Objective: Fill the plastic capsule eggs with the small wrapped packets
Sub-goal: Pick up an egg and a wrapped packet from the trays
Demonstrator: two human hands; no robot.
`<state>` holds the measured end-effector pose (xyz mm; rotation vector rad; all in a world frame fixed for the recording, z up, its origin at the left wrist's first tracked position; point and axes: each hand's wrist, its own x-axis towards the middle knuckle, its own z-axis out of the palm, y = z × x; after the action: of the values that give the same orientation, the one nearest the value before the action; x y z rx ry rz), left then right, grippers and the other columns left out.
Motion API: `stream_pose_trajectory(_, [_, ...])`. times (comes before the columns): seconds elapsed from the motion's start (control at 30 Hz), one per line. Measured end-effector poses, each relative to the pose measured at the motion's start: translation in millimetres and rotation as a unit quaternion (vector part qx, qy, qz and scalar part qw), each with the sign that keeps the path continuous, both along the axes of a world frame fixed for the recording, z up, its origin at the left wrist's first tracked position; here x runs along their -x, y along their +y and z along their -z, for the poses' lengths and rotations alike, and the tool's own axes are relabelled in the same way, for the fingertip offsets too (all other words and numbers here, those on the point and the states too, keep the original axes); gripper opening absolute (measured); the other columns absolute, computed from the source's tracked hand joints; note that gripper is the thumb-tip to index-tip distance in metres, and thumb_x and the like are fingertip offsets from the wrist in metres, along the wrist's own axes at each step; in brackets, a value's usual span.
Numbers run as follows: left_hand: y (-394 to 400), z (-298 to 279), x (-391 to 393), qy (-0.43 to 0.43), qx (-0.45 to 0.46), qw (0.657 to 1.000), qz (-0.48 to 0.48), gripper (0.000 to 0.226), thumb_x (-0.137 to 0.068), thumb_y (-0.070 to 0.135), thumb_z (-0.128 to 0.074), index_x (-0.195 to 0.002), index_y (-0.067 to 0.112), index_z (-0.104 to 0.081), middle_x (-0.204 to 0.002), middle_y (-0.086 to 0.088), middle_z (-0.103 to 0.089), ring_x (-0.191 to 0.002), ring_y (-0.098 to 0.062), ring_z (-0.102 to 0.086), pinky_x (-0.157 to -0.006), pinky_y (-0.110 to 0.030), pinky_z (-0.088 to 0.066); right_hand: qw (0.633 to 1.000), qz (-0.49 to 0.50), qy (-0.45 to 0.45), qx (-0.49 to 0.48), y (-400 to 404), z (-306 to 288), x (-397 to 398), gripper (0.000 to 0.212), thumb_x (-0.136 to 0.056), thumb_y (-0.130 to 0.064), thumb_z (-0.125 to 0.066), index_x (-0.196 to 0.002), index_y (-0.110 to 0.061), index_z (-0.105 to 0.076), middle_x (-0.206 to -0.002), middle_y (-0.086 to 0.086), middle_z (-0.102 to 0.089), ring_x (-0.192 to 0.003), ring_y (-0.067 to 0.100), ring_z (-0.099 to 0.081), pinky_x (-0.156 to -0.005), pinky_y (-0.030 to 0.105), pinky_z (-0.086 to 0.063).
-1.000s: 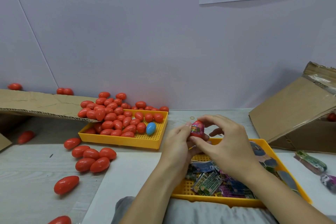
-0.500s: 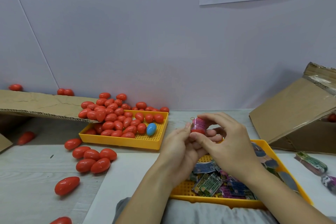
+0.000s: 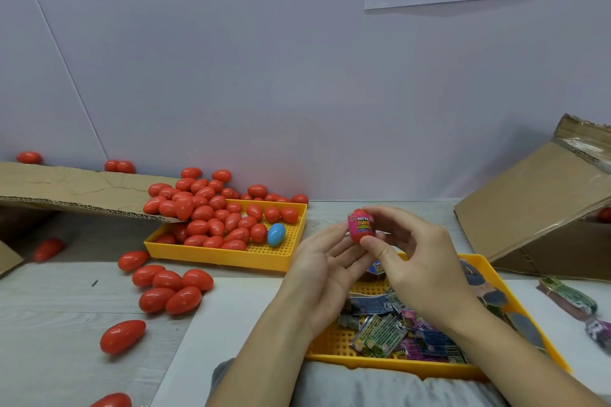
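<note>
My right hand pinches a pink wrapped packet between thumb and forefinger; red egg plastic shows above and below the wrapper. My left hand lies palm up beside it, fingers fairly straight, fingertips touching the packet's left side. Both hands hover over the far end of a yellow tray holding several wrapped packets. A second yellow tray to the left is heaped with red capsule eggs and one blue egg.
Loose red eggs lie on the table left of a white sheet. A cardboard flap overhangs the egg tray at left. A tilted cardboard box stands at right, with more packets in front of it.
The packet has turned so its label faces me. My left hand has loosened from around it and opened. My right hand keeps its pinch.
</note>
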<state>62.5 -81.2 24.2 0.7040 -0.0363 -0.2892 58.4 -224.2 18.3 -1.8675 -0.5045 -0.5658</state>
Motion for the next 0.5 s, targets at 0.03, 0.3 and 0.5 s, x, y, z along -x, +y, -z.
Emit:
stream_pose_trajectory(0.03, [-0.5,0.9,0.0,-0.009,-0.008,1.0,-0.008,0.028,-0.086,0.008,-0.062,-0.109,-0.007,-0.068,-0.108,-0.028,-0.07,-0.095,-0.033,-0.073,-0.077,-0.035,-0.062,1.0,-0.01,0.009,-0.006,0.1,0.0,-0.1,0.038,-0.087,-0.007,-0.073,-0.114,-0.033,-0.067,-0.104,-0.016,-0.073,-0.104,0.002,-0.067,-0.089,0.019,-0.055])
stream_pose_trajectory(0.3, [-3.4,3.0,-4.4,-0.023,-0.026,0.993,-0.111,0.025,-0.093,0.007,-0.062,-0.113,-0.007,-0.065,-0.1,-0.018,-0.074,-0.093,-0.025,-0.074,-0.082,-0.032,-0.061,0.995,0.001,0.087,-0.055,3.2,3.8,-2.4,0.033,-0.088,-0.015,-0.072,-0.115,-0.032,-0.062,-0.097,-0.011,-0.073,-0.095,0.002,-0.069,-0.082,0.02,-0.057])
stream_pose_trajectory(0.5, [-4.4,7.0,-6.7,-0.035,-0.071,0.98,-0.182,0.024,-0.085,0.01,-0.07,-0.105,-0.004,-0.068,-0.106,-0.022,-0.073,-0.097,-0.027,-0.073,-0.076,-0.027,-0.061,0.988,0.021,0.125,-0.085,6.2,0.6,-2.6,0.019,-0.09,-0.022,-0.069,-0.109,-0.026,-0.069,-0.088,-0.005,-0.076,-0.082,0.008,-0.073,-0.076,0.027,-0.061])
